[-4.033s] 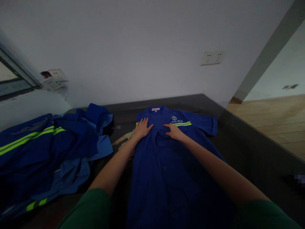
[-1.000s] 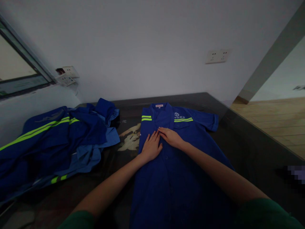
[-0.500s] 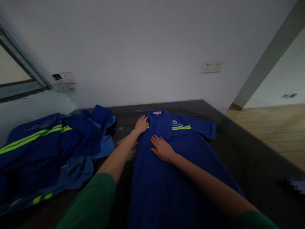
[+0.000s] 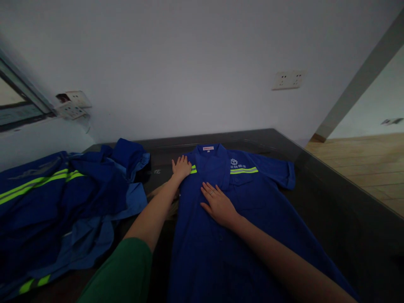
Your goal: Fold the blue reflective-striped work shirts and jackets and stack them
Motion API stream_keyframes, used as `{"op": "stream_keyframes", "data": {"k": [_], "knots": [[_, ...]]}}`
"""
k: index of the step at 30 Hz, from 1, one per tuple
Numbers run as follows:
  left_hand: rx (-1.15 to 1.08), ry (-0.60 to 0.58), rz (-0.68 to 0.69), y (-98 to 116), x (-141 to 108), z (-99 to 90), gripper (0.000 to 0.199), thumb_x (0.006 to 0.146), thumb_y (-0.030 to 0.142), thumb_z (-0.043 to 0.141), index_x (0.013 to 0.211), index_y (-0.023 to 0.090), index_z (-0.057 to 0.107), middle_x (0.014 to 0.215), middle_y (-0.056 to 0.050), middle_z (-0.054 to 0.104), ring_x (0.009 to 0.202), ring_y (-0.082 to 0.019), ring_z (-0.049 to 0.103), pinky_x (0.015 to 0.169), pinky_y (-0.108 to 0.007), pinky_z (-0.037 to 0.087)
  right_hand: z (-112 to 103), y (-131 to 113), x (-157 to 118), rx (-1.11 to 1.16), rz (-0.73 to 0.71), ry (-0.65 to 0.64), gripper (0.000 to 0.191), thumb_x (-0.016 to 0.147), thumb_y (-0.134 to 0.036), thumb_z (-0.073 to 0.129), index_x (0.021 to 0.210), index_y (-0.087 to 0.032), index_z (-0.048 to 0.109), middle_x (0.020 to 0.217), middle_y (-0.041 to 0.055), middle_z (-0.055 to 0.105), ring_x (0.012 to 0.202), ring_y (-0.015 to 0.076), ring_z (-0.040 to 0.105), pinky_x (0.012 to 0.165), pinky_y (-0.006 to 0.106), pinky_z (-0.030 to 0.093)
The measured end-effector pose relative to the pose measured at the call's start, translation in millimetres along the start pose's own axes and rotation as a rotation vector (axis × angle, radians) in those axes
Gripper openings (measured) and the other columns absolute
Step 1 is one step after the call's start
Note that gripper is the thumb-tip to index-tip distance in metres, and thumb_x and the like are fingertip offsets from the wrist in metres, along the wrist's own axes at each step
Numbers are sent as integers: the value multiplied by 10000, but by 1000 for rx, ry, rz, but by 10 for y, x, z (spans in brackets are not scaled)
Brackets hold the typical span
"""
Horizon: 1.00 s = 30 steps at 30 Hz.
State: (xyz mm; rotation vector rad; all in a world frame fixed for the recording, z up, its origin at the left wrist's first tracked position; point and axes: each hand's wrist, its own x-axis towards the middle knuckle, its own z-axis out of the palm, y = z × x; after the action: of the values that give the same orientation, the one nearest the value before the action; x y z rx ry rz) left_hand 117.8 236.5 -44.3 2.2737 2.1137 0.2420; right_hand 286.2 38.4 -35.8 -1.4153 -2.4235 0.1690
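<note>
A blue short-sleeved work shirt (image 4: 252,210) lies spread front up, its collar toward the wall, with a yellow-green reflective stripe and a white logo on the chest. My left hand (image 4: 182,167) lies flat on the shirt's left shoulder edge, fingers stretched out. Lower on the front, near the button placket, my right hand (image 4: 217,204) rests with its fingers extended; a ring shows on one finger. Neither hand grips the cloth. The sleeve on the right side lies outstretched, while the left one is not visible beyond my left hand and arm.
The shirt lies on a dark table (image 4: 331,210) that meets a white wall. To the left is a heap of blue work clothes (image 4: 94,185) with reflective stripes. Wall sockets (image 4: 288,80) are at the back, and a wooden floor (image 4: 362,164) shows beyond the table's right edge.
My left hand has slid slightly left, out to the shoulder edge, uncovering more of the reflective stripe. My right hand stays on the shirt front. The view has shifted a little.
</note>
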Motion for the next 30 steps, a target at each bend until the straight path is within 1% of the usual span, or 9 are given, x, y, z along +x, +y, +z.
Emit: {"op": "stream_keyframes", "data": {"k": [3,7,9,12,17,20,25,28,30], "knots": [[-45,94,9,-103,137,-35,517,933,257,331,1439,170,391,1479,-145,410,1342,-306,390,1131,-549,210,-21,-6,8,11,-9,-5,529,974,-359,410,1426,-86,431,1512,129,351,1424,242,278,1168,474,248],[-107,54,33,-244,409,-114,375,941,300,394,1284,261,540,1383,-116,496,1270,-300,446,1008,-475,397,-37,-9,15,19,-10,14,494,976,-353,409,1403,-112,473,1502,122,374,1422,252,281,1164,489,249],[-110,20,19,-280,543,-146,309,936,359,434,1176,245,592,1326,-127,532,1245,-306,467,967,-468,424,-33,-5,16,26,-14,27,480,978,-349,406,1393,-120,488,1494,120,389,1417,248,295,1164,484,253],[-115,-29,-4,-301,699,-186,278,928,394,474,1105,213,587,1235,-131,594,1185,-304,521,935,-467,431,-21,3,18,41,-10,30,467,978,-349,409,1378,-128,506,1485,118,406,1407,245,317,1159,480,265],[-125,-59,7,-317,789,-237,199,945,354,471,1049,213,563,1122,-75,666,1072,-246,595,912,-404,429,-26,7,27,59,5,12,465,972,-342,426,1372,-122,512,1485,113,407,1406,244,320,1159,475,266],[-119,-25,7,-292,725,-233,177,921,297,509,1057,194,556,1101,-93,666,1045,-241,607,875,-361,442,-35,5,29,54,5,-9,483,970,-344,434,1381,-99,498,1492,118,394,1410,250,309,1165,473,256],[-85,153,17,-125,475,-312,283,926,203,436,1198,199,516,1237,-133,586,1178,-274,526,977,-431,382,-22,10,24,40,-8,-4,487,967,-352,437,1392,-120,489,1496,115,386,1413,248,305,1163,481,258],[-80,232,155,17,194,-394,283,917,185,422,1149,203,583,1244,-117,575,1193,-269,507,1022,-436,364,-6,20,23,22,-25,-8,491,969,-349,426,1395,-111,484,1499,117,382,1414,251,301,1161,482,257],[-96,169,293,101,-86,-384,287,919,196,419,1127,202,616,1231,-104,592,1187,-250,519,1043,-408,369,4,26,25,14,-33,0,487,971,-346,417,1392,-113,488,1496,121,386,1413,254,302,1160,486,255]]}}
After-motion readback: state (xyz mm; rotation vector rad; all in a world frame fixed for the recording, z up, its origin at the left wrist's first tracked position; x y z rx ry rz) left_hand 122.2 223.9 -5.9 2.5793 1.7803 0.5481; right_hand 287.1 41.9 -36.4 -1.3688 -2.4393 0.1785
